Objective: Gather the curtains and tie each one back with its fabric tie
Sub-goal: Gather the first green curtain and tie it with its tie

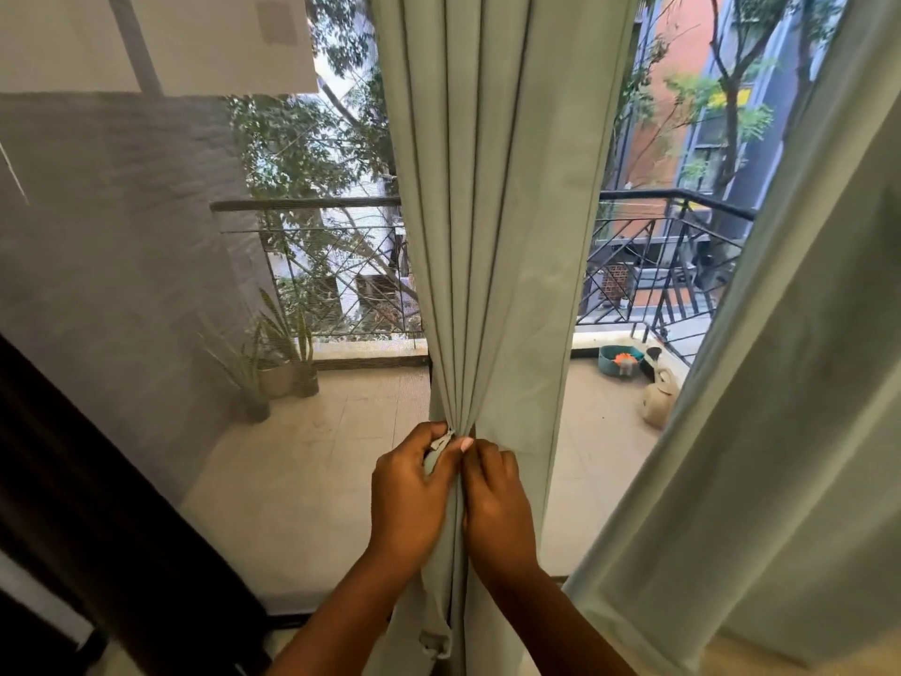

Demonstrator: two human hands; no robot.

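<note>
Fig.: I see pale green pleated fabric curtain (487, 236) hanging vertical, gathered directly ahead; left hand (407, 500) & right hand (497, 505) equally near, both pinching thin matching fabric tie (441, 444).

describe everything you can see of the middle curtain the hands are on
The middle curtain is pale grey-green, matte woven-looking fabric, hanging in front of the balcony opening. It falls in several vertical pleats that narrow to a gathered bunch low down. There the left hand and right hand grip it side by side, fingers curled at the pinch point. A strip of the same fabric, probably its tie, shows at the left hand's fingers. Below the hands it drops as a narrow bundle out of frame.
</note>
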